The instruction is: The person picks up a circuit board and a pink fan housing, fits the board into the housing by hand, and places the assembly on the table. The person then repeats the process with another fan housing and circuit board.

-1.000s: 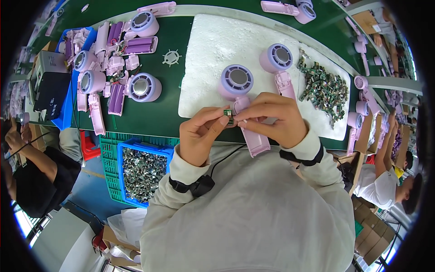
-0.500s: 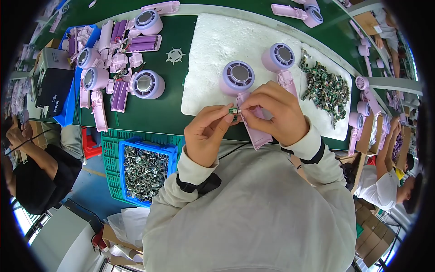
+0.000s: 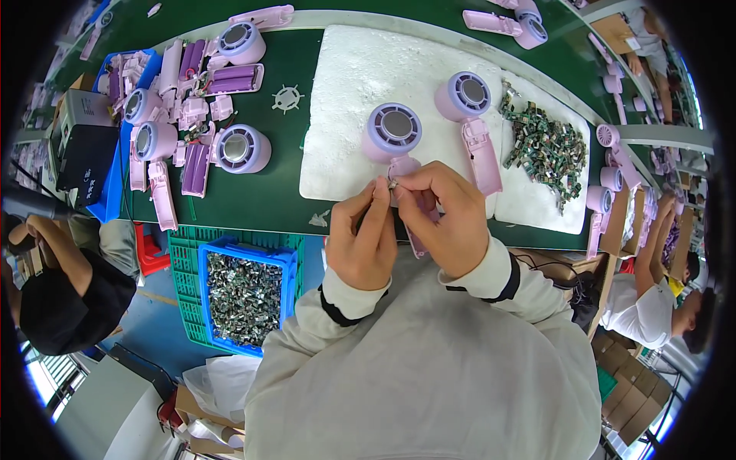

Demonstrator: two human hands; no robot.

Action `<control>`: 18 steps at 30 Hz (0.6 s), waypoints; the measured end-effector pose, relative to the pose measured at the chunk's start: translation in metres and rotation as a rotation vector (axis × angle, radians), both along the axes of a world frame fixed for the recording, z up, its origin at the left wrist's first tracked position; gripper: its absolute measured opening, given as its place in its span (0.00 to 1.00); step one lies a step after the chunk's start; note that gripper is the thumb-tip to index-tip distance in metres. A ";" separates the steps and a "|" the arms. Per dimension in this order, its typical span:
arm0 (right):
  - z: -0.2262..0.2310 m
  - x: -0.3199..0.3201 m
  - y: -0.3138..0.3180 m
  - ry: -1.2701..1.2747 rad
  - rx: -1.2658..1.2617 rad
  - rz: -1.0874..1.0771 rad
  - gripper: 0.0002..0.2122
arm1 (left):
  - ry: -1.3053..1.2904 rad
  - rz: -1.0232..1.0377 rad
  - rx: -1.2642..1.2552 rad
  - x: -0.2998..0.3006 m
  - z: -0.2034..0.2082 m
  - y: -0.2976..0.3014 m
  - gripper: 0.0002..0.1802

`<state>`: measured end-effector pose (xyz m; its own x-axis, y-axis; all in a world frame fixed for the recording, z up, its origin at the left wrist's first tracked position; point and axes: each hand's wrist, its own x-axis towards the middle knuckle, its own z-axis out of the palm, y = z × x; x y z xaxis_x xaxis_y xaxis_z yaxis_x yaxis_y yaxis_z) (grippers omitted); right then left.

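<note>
My left hand and my right hand meet fingertip to fingertip at the near edge of a white foam sheet. In the left pinch is a small circuit board, mostly covered by the fingers. My right thumb and forefinger close on something at its side, too small to make out. Just beyond the fingers stands a pink and lilac handheld fan, its open handle running under my right hand. Another fan lies to the right, its hollow handle facing up.
Several small circuit boards are heaped on the foam's right side. Fan heads, purple battery cells and pink shells crowd the table's left. A blue crate of boards sits below the table edge. People work at both sides.
My hands have come closer together, with the left turned inward, so the board now hardly shows. The view has shifted slightly, and the second fan's handle is less covered by my right hand.
</note>
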<state>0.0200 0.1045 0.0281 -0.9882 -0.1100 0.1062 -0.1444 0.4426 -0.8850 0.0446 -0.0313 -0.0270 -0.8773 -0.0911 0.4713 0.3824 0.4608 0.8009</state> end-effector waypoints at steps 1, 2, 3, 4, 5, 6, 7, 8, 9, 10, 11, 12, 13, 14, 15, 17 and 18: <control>0.000 0.000 -0.001 -0.012 -0.015 -0.026 0.05 | 0.029 0.025 -0.044 -0.001 0.000 0.003 0.21; 0.000 0.000 -0.002 -0.023 -0.031 -0.052 0.05 | 0.060 0.049 -0.089 -0.002 0.001 0.003 0.21; -0.002 -0.004 0.000 -0.011 -0.032 -0.062 0.05 | 0.072 0.039 -0.089 -0.007 0.001 0.004 0.21; -0.003 -0.010 0.002 0.033 -0.040 -0.016 0.05 | 0.081 0.037 -0.106 -0.011 0.004 0.002 0.22; -0.002 -0.011 0.006 0.074 -0.045 0.022 0.05 | 0.087 0.026 -0.120 -0.012 0.011 0.000 0.22; -0.001 -0.014 0.011 0.116 -0.048 0.058 0.05 | 0.095 0.014 -0.134 -0.015 0.018 -0.002 0.22; 0.006 -0.020 0.017 0.129 -0.045 0.037 0.05 | 0.109 -0.008 -0.132 -0.019 0.027 -0.004 0.22; 0.021 -0.034 0.025 0.127 -0.008 0.099 0.06 | 0.107 -0.039 -0.140 -0.028 0.041 -0.007 0.20; 0.033 -0.049 0.036 0.119 0.031 0.160 0.07 | 0.103 -0.070 -0.147 -0.035 0.052 -0.007 0.19; 0.040 -0.064 0.047 0.110 0.066 0.224 0.07 | 0.119 -0.089 -0.148 -0.042 0.064 -0.004 0.19; 0.038 -0.082 0.064 0.061 -0.030 0.217 0.09 | 0.160 -0.089 -0.123 -0.050 0.075 0.000 0.19; 0.033 -0.104 0.086 0.012 -0.126 0.208 0.11 | 0.200 -0.091 -0.097 -0.059 0.082 0.005 0.19; 0.043 -0.124 0.108 -0.062 -0.109 0.129 0.12 | 0.240 -0.096 -0.068 -0.069 0.088 0.011 0.19; 0.051 -0.145 0.131 -0.138 -0.097 0.061 0.13 | 0.253 -0.109 -0.071 -0.076 0.089 0.018 0.19; 0.047 -0.166 0.164 -0.136 -0.355 0.000 0.13 | 0.235 -0.244 -0.099 -0.083 0.093 0.029 0.18; 0.046 -0.201 0.219 -0.131 -0.650 -0.023 0.13 | 0.232 -0.443 -0.211 -0.100 0.089 0.051 0.18; 0.052 -0.217 0.241 -0.127 -0.685 0.013 0.13 | 0.250 -0.505 -0.295 -0.108 0.080 0.063 0.18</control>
<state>-0.1975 0.3450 0.0801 -0.9967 -0.0712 0.0400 -0.0232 -0.2224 -0.9747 -0.0634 0.0312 0.0530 -0.6386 0.4702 0.6092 0.7691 0.3627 0.5262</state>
